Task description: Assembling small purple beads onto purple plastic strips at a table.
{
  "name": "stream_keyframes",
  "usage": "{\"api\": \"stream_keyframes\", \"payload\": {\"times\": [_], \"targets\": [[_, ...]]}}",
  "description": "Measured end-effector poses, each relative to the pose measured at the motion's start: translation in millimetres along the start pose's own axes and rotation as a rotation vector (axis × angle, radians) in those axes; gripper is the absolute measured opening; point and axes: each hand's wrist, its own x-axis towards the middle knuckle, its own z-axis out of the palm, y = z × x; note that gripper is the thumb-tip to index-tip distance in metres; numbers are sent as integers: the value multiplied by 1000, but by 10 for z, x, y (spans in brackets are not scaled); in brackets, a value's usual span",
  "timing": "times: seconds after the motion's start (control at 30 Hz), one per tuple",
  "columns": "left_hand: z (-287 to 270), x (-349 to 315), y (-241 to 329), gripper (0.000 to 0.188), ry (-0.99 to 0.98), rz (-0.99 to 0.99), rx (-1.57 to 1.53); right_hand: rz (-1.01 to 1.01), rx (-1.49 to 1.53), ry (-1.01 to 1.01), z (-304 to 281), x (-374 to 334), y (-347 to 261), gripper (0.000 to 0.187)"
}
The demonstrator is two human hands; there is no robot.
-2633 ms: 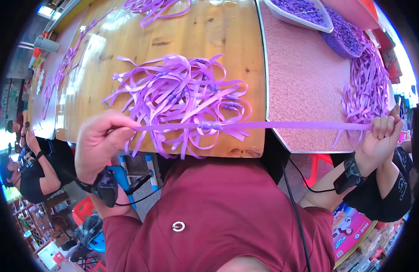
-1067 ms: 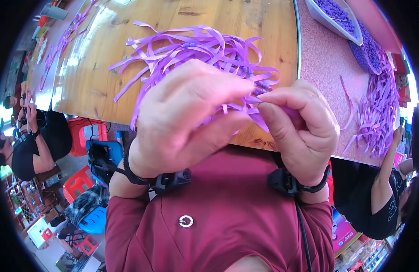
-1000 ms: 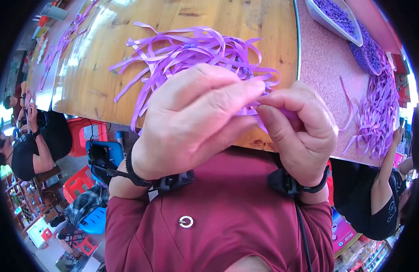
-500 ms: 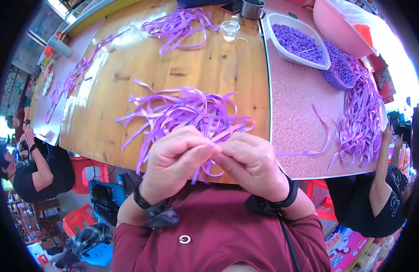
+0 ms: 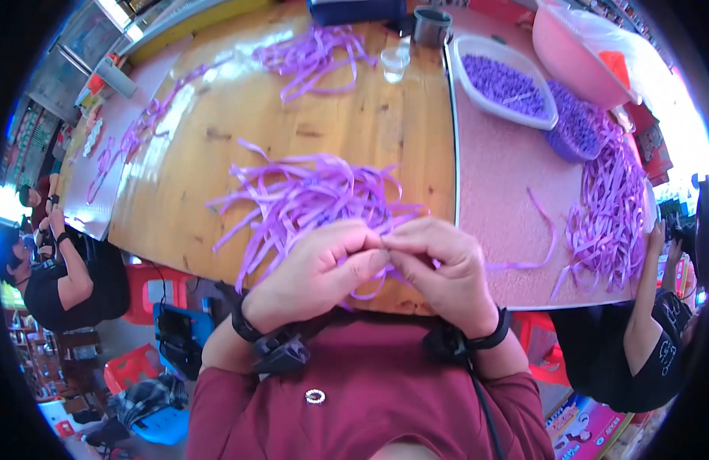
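My left hand [image 5: 324, 268] and my right hand [image 5: 439, 264] meet fingertip to fingertip above the near edge of the wooden table. Both are closed in a pinch on a purple ribbon, of which the fingers hide nearly all. Just beyond and partly under my hands lies a loose tangle of purple ribbons [image 5: 316, 188], with darker purple bits among the strands. A loop of ribbon shows below my fingertips.
A white tub [image 5: 550, 121] of purple beads, a purple bowl [image 5: 573, 149] and a ribbon heap [image 5: 607, 207] are on the right. Farther back are another ribbon pile [image 5: 312, 57], a clear cup [image 5: 393, 65] and a metal mug [image 5: 431, 27]. People sit on both sides.
My joined hands have shifted slightly right, and the purple bit seen between the fingertips is now mostly covered. The whole view has tilted a little.
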Motion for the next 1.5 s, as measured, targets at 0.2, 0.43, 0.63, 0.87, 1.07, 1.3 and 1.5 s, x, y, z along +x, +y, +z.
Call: {"api": "stream_keyframes", "payload": {"times": [0.2,0.43,0.63,0.87,1.07,1.3,1.5], "targets": [[96,-13,99,11,19,-122,-249,-62,2,37,-51,-19,-23,15],[59,64,82,12,-108,-432,-747,-141,-31,-79,-178,-39,-67,15],[108,87,141,14,-89,-492,-789,-387,-287,-22,-188,-88,-80,20],[203,19,148,14,31,-389,-778,-355,-311,11,-164,-101,-113,20],[254,15,105,8,166,98,33,-248,-340,65,-132,-122,-146,19],[327,-13,155,9,227,50,-349,-274,-297,175,-100,-132,-91,19],[341,-21,151,13,149,-236,-765,-306,-292,148,-104,-126,-72,19]]}}
